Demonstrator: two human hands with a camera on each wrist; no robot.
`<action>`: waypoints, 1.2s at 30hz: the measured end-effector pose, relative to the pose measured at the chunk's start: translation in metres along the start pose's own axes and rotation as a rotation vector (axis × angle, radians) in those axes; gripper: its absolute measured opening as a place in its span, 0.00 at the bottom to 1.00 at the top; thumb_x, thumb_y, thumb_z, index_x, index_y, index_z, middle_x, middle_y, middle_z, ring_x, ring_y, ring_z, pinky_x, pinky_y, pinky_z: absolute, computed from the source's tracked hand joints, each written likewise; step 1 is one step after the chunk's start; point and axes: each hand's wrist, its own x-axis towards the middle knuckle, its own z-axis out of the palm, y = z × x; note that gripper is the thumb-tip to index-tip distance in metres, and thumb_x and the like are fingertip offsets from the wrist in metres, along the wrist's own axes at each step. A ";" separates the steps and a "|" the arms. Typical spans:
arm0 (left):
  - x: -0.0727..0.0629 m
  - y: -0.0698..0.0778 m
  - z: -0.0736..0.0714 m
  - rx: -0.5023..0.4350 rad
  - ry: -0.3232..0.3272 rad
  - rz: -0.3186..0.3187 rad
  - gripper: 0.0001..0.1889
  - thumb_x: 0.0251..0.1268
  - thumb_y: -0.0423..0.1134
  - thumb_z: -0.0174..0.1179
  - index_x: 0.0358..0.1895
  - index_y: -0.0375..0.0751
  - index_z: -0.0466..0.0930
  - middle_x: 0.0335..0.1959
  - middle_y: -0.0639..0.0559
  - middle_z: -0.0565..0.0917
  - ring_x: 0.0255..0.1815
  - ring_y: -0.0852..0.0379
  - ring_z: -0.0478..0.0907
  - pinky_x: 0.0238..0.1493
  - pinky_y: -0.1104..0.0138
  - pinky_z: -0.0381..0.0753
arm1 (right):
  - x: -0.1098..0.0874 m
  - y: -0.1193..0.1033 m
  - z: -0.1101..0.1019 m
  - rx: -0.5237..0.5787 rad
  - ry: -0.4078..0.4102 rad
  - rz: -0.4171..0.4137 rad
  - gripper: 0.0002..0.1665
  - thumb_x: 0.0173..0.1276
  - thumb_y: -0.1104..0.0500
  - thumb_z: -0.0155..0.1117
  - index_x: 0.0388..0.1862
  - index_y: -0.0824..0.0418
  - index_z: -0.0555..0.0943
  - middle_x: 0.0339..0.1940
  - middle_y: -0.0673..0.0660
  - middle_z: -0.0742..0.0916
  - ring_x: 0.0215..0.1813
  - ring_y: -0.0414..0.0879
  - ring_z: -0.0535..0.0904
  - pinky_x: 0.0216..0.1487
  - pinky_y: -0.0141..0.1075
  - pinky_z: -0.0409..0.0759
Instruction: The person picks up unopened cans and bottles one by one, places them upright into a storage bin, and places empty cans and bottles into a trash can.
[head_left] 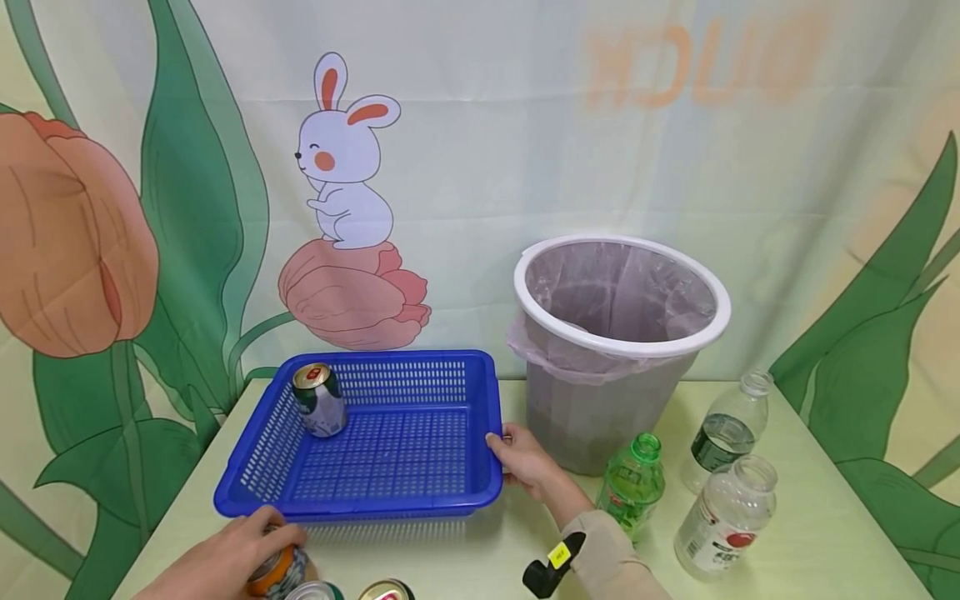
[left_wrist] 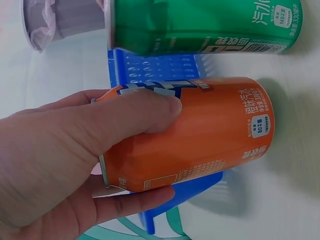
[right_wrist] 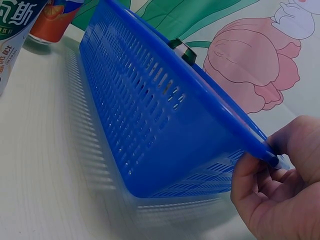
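The blue basket [head_left: 360, 506] is the landmark here. In front of its near edge, toward the left corner, the left hand [head_left: 225, 554] grips an orange can [left_wrist: 215, 135], thumb along one side and fingers round the other. The can's upper end sits inside that grip, and its lower body reaches out past the fingertips; whether its base touches the table [head_left: 480, 575] I cannot tell.

At the basket's right side, the right hand [head_left: 525, 458] pinches the rim, thumb above and fingers curled beneath.

Inside the basket, by its left wall, stands a green-and-white can [head_left: 322, 404]. In front of the basket, just to the right of the orange can, are a green can [left_wrist: 200, 25] and a gold-topped can [head_left: 386, 592], both cut off by the head view's lower edge.

Right of the basket and slightly behind it stands a lined bin [head_left: 600, 417]. Farther forward on the basket's right are a green bottle [head_left: 630, 492], a clear bottle with a dark label [head_left: 723, 442] and a clear bottle with a white label [head_left: 720, 533].
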 end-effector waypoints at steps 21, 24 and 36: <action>-0.023 0.012 -0.033 0.059 0.042 0.089 0.30 0.39 0.59 0.70 0.48 0.55 0.71 0.42 0.52 0.68 0.39 0.53 0.69 0.32 0.64 0.81 | 0.003 0.001 0.000 0.005 0.004 0.003 0.18 0.72 0.58 0.45 0.51 0.72 0.66 0.48 0.70 0.79 0.41 0.56 0.82 0.33 0.39 0.82; -0.025 0.015 -0.038 0.047 0.041 0.094 0.29 0.40 0.58 0.70 0.48 0.57 0.71 0.42 0.53 0.68 0.40 0.53 0.70 0.33 0.65 0.81 | 0.002 0.002 0.000 0.005 0.001 -0.004 0.19 0.72 0.58 0.46 0.52 0.73 0.66 0.48 0.70 0.79 0.41 0.55 0.82 0.33 0.40 0.83; -0.028 0.025 -0.056 0.150 0.140 0.132 0.31 0.33 0.37 0.75 0.46 0.60 0.72 0.42 0.55 0.69 0.38 0.56 0.70 0.29 0.70 0.79 | 0.001 0.001 0.000 -0.004 0.009 -0.002 0.21 0.72 0.58 0.46 0.55 0.74 0.65 0.48 0.69 0.79 0.42 0.56 0.81 0.34 0.41 0.83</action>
